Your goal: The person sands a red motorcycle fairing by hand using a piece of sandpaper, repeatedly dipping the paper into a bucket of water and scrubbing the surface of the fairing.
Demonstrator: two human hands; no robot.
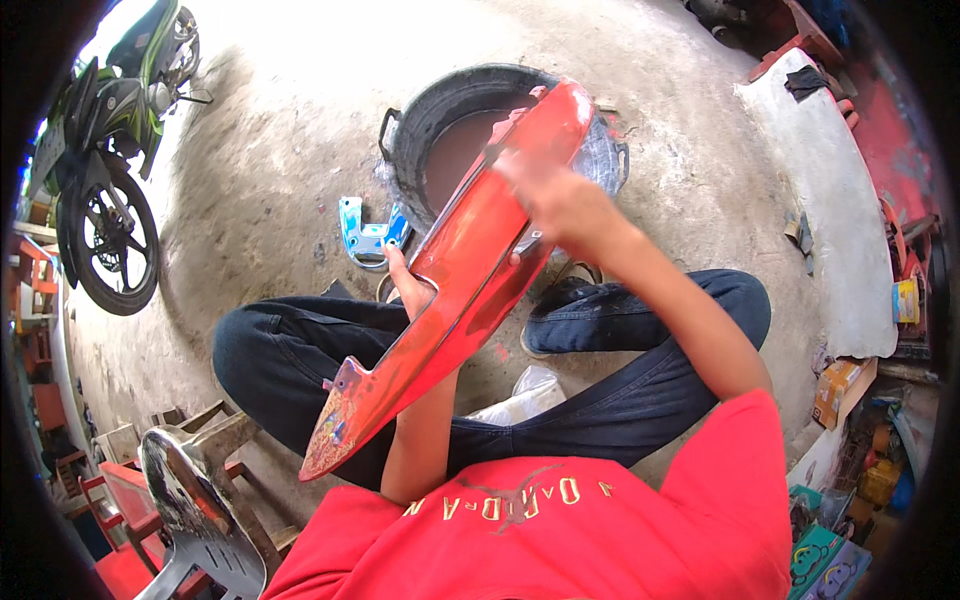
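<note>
A long red motorcycle body panel (470, 270), wet-looking and scuffed, slants across my lap, its worn pointed end low at the left. My left hand (405, 280) grips it from beneath, the thumb showing over the left edge. On the upper part of the panel lies my right hand (555, 200), its fingers smeared by motion. A small dark patch shows by those fingertips; I cannot make out what it is. Behind the panel stands a black tub (410, 140) of murky brownish water, partly hidden by the panel's far end.
A blue-and-white plastic part (368, 232) lies on the concrete floor left of the tub. A motorcycle (110, 190) stands at the far left. Near my left side is a grey plastic chair (205, 515). A white ledge (830, 190) and a cardboard box (835, 390) are at the right.
</note>
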